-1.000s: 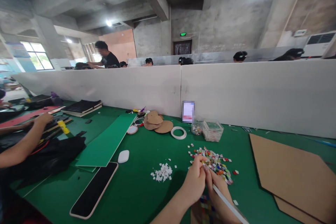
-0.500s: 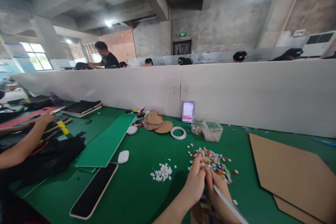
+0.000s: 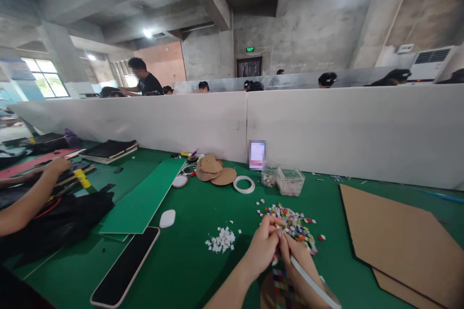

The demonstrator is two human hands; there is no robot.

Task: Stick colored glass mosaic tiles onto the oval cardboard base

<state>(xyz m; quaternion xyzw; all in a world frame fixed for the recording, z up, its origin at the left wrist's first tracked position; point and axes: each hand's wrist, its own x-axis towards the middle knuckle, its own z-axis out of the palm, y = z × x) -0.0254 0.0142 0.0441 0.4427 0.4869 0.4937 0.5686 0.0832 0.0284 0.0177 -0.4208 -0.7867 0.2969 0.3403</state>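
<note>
Left hand [image 3: 264, 241]: fingers curled, thumb and fingertips nearly closed and meeting the right's; whatever sits in the pinch is too small to tell. Right hand [image 3: 299, 258]: half-curled, fingertips together, white strip [image 3: 308, 277] lying along its thumb side, running toward the near right; seems gripped, exact hold hidden.

Handling, as a judgement: light fingertip pinch suits bits this small; hard squeezing could flip or drop them. Both hands braced together should steady the work. Strip's free end best held clear of loose pieces, since it looks bendy and could sweep them.

Patterned piece [image 3: 281, 282] is below the hands at the near edge, partly hidden: small multicolour squares in a grid, beside a brown curved edge. Coloured chips [image 3: 290, 219], loose heap just beyond the hands, squarish, some glossy. White chips [image 3: 221, 240] to the left, small, angular, matt-looking. Clear box [image 3: 290, 182] farther off, rigid, square-sided, near a flat white ring [image 3: 244, 184]. Cardboard sheets [image 3: 395, 236] at right, flat, stiff-looking, angled corners. Green table [image 3: 188, 270] looks smooth; chips may slide.
</note>
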